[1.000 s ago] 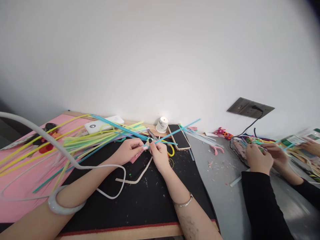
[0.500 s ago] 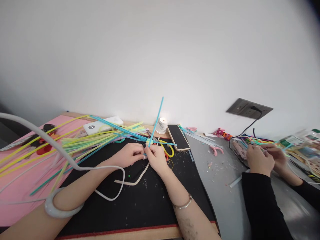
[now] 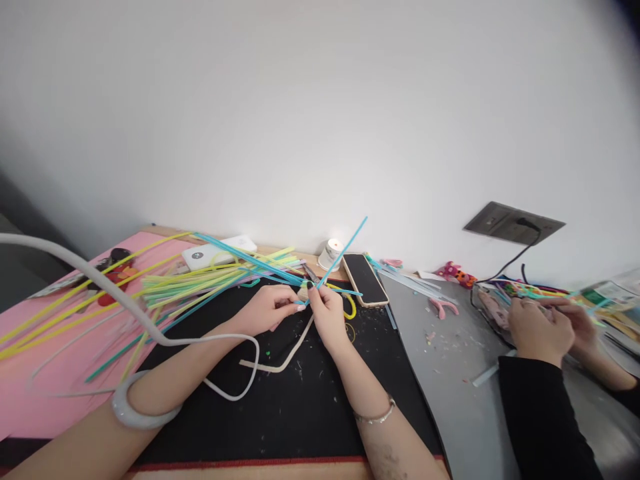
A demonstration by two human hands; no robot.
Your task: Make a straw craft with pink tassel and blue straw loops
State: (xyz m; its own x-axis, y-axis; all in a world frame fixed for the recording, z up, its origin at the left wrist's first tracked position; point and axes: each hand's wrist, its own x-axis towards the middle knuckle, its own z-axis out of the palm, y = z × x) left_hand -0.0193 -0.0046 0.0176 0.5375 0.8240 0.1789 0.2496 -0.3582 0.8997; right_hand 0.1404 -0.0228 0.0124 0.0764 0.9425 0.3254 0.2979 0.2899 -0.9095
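Pinching blue straw (image 3: 345, 245) between both hands: left hand (image 3: 267, 308) and right hand (image 3: 327, 313), fingertips closed on its lower end, above black mat (image 3: 300, 407). Small folded piece at pinch, probably; blurred. Best grip: close to bend, straw kept taut. Straw pile (image 3: 210, 273) behind left. Versus half-second earlier: free end tilted further right, over candle (image 3: 331, 253).

Thin blue straw (image 3: 345, 245), slanted up-right, lower end pinched between both hands above black mat.
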